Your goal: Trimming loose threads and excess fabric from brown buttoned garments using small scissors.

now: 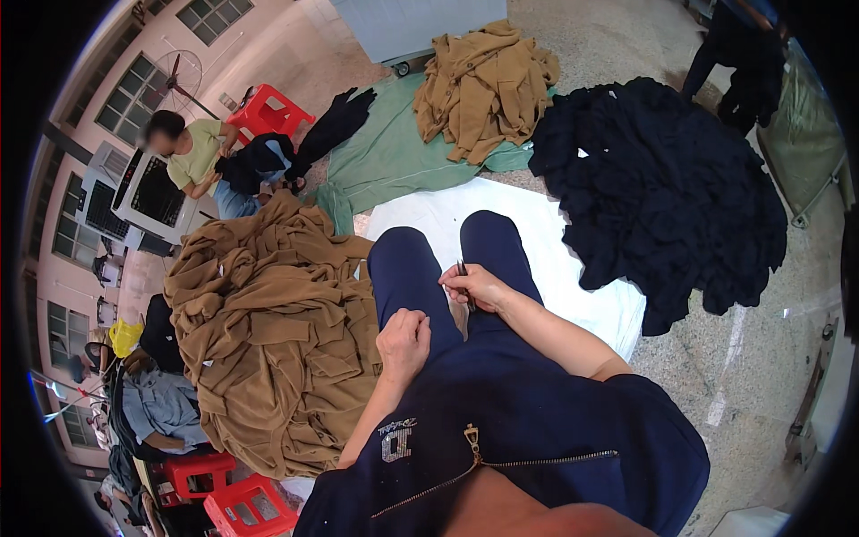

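Note:
My left hand [403,345] rests on my left thigh with its fingers curled in; whatever they may hold is hidden. Over the gap between my knees, my right hand [480,286] grips a slim dark tool [462,268] that points upward; its exact kind is too small to tell. Close by on my left lies a large heap of brown knit garments [277,331]. To the right spreads a big pile of dark navy garments [662,197], partly on a white sheet [604,318] that runs under my legs.
Ahead, brown buttoned cardigans [483,85] lie on a green sheet [385,143] before a wheeled bin [420,27]. At far left a seated person [197,157] handles dark cloth near a red stool [268,109]. Another red stool [250,507] stands at lower left.

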